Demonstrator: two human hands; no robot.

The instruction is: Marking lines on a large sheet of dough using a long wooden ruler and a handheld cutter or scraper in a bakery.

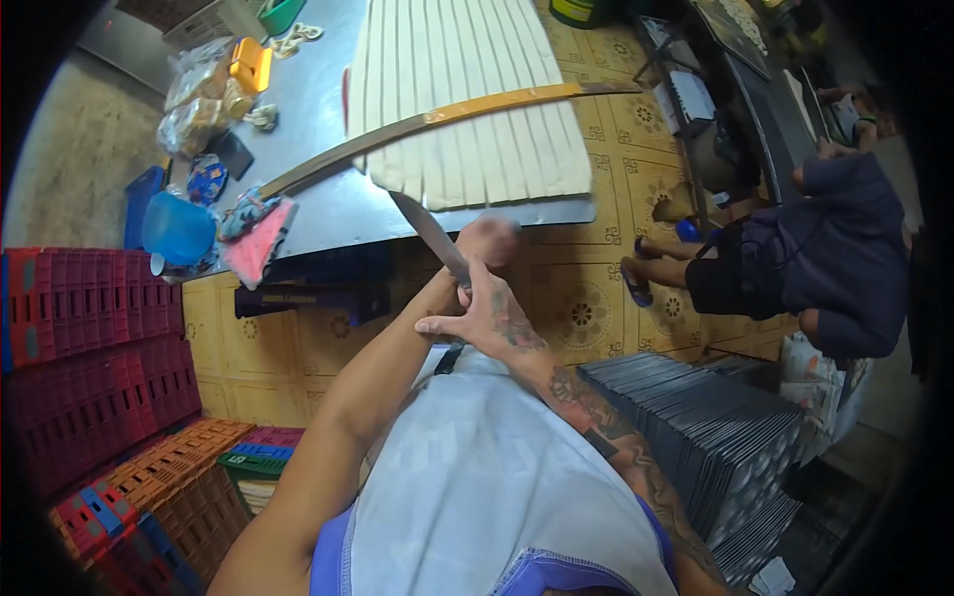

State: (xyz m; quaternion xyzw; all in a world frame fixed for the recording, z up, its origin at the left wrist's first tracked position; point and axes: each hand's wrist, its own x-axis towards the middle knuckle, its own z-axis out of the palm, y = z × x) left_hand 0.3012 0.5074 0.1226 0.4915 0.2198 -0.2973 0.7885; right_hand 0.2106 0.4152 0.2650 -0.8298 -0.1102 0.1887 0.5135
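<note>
My left hand is past the table's near edge, blurred, so its fingers cannot be made out. Over my left wrist crosses my tattooed right hand, closed around the handle end of a knife; its thumb sticks out across the left forearm. The blade points up and left, its tip near the corner of a pale dough sheet. Lengthwise cuts divide that sheet into several long strips. Lying across the dough is a long wooden straightedge.
The metal table also bears plastic bags, a blue tub and a pink cloth at left. Stacked crates stand left, stacked metal trays right. A person works at another table on the right.
</note>
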